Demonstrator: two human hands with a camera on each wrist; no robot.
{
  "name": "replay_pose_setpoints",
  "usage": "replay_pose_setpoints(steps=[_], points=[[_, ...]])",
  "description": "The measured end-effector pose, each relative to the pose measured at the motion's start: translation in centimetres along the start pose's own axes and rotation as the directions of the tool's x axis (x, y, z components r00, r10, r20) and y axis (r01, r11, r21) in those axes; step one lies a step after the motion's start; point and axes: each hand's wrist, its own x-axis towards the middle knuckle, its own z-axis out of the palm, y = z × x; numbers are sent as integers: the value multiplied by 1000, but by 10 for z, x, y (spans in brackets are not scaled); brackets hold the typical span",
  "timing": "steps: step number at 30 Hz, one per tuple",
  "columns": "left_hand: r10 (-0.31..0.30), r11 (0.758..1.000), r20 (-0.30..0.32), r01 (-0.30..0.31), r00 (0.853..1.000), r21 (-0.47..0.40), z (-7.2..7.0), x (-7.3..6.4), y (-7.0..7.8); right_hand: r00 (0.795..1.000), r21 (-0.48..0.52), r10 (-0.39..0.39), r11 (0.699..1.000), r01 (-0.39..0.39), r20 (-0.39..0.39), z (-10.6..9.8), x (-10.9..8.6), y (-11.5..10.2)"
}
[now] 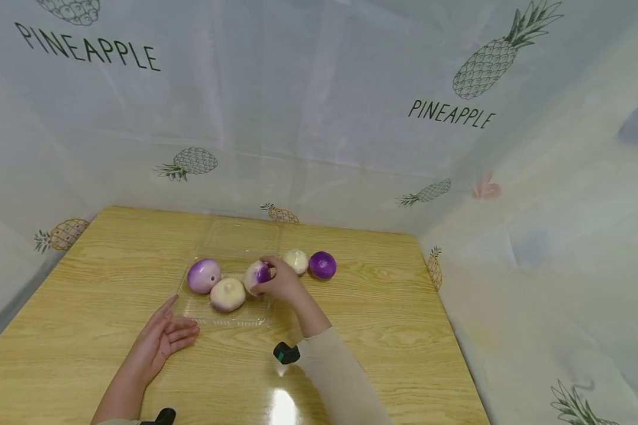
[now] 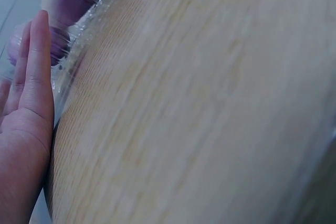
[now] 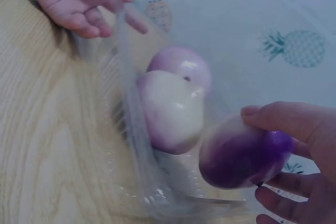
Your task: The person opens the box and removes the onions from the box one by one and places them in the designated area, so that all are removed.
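Note:
My right hand [image 1: 283, 284] grips a purple-and-white turnip [image 3: 244, 153] between thumb and fingers, over the right side of a clear plastic clamshell box [image 1: 223, 322]. Inside the box sit a light purple turnip [image 1: 204, 275] with a small dark spot and a paler, mostly white turnip [image 1: 227, 295], touching one another. At the box's front left corner, my left hand [image 1: 162, 339] has its fingers extended and holds nothing. Its fingertips are close to the box wall; whether they touch it I cannot tell.
Right of the box, a white turnip [image 1: 296, 261] and a deep purple one [image 1: 322, 265] stand side by side on the wooden table [image 1: 372, 330]. The box's transparent lid [image 1: 241, 235] lies folded back. A pineapple-print curtain [image 1: 319, 118] hangs behind the table.

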Motion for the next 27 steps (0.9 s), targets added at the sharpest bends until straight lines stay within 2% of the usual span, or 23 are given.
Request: replay_pose_setpoints(steps=[5,18,22,27], points=[[6,1000,0,-6,1000,-8,1,0,1,1000,53,-6,999,6,-11,-10,-2,2],[3,999,9,-3,1000,-32,0,1,-1,991,124,31,992,-15,-129,-42,-7,18],[1,1000,8,-1,1000,-27,0,1,0,982,158,38,987,-8,-185,-49,-9,26],[4,1000,10,-4,1000,-18,1,1,0,961,215,48,977,13,-273,-59,-13,33]])
